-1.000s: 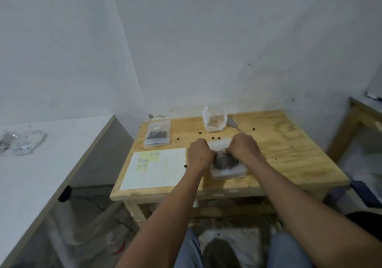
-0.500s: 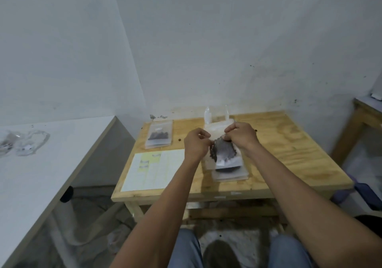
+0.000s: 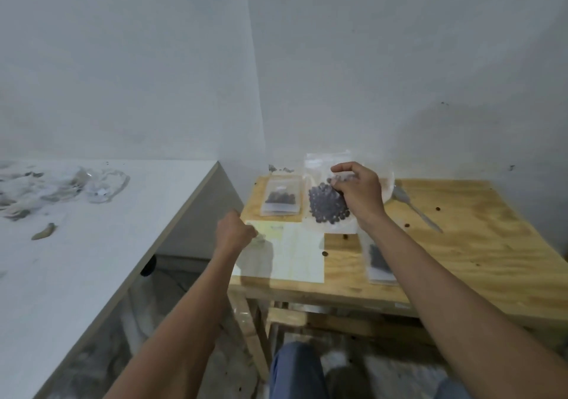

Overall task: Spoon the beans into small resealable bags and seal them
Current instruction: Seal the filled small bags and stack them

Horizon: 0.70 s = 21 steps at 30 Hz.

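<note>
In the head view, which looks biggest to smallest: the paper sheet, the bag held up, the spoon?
1. Paper sheet.
2. Held bag of beans in the right hand, though it is raised nearer the camera.
3. Spoon.

A wooden table (image 3: 479, 254) is seen. On it are laid a paper (image 3: 295, 254), two filled bags (image 3: 280, 196) (image 3: 378, 260), a spoon (image 3: 415, 206) and loose beans (image 3: 407, 225).

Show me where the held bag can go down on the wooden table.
The right half of the table, right of the spoon, is bare but for stray beans. Crowded: the back left with a filled bag, the paper, and another bag under the right hand holding its bag.
</note>
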{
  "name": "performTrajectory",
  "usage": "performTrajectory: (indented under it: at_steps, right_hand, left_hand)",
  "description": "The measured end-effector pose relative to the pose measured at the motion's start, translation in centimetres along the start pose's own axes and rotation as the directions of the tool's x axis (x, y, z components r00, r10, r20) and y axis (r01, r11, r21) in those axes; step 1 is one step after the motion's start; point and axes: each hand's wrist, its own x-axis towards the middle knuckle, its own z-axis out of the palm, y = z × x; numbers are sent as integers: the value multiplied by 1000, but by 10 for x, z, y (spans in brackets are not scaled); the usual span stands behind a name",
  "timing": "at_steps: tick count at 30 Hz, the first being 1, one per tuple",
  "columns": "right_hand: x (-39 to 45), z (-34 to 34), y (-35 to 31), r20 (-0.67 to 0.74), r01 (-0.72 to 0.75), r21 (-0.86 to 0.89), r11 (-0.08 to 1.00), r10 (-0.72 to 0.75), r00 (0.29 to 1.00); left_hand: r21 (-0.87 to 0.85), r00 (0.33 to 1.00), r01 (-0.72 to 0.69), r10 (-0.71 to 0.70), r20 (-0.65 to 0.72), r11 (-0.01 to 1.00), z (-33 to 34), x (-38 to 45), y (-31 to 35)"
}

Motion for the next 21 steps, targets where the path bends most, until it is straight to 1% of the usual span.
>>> performTrajectory:
  at_steps: [3, 6, 13, 15, 18, 19, 20, 21]
  right_hand:
    - [-1, 12, -2, 26, 6, 1, 1000, -6, 1000]
    - [-1, 18, -1, 62, 9, 16, 1000, -10, 998]
    - [2, 17, 4, 79, 7, 1, 1000, -8, 997]
    - [1, 16, 8, 81, 4, 2, 1000, -5, 997]
    - [2, 14, 12, 68, -5, -2, 1000, 5, 998]
    - [2, 14, 14, 62, -8, -6, 1000, 8, 998]
    - [2, 13, 15, 58, -14, -9, 1000, 14, 998]
    - [3, 13, 17, 55, -27, -9, 1000, 28, 998]
  left_hand:
    - [-50, 999, 37, -38, -11, 998, 7, 2, -8]
    - [-63, 999, 40, -40, -12, 997, 14, 7, -7]
    - [30, 996, 77, -75, -54, 997, 25, 8, 0]
    - [30, 994, 91, -88, -70, 995, 27, 7, 2]
    - [-82, 987, 87, -98, -130, 993, 25, 0, 10]
    - [-158, 983, 61, -87, -164, 986, 23, -4, 16]
    - [-272, 981, 6, -59, -187, 962, 22, -9, 25]
    - [-418, 980, -70, -15, -198, 906, 20, -16, 35]
